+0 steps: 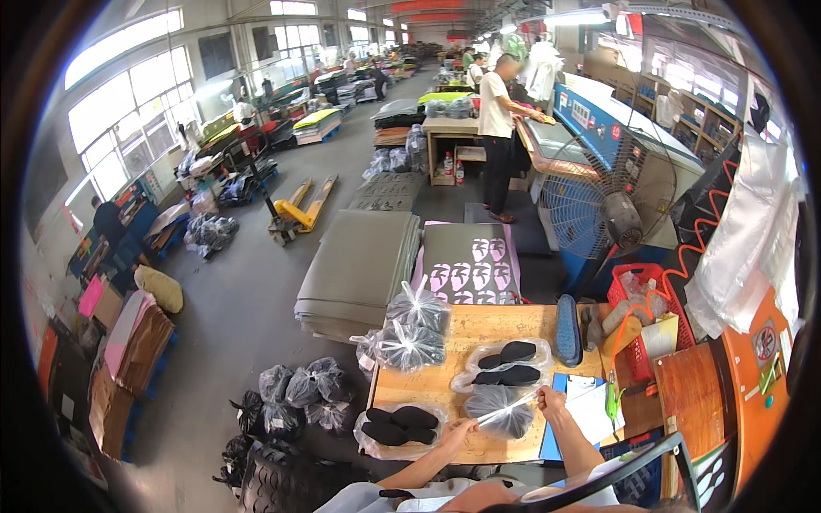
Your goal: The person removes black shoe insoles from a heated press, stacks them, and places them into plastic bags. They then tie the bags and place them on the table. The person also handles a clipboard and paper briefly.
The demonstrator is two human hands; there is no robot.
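My left hand and my right hand are both closed on the two ends of a white plastic strip, stretched taut between them. It lies across a rounded clear plastic bag with dark contents, on the wooden table. Whether the strip is a separate tie or the bag's own gathered edge, I cannot tell. Behind this bag lies an open clear bag with black insole-shaped pieces. Beside my left forearm is another open bag with similar black pieces.
Knotted clear bags stand at the table's far left corner. Right of my right hand are a blue clipboard with papers and a green air gun on an orange coiled hose. A large fan and a red basket stand beyond.
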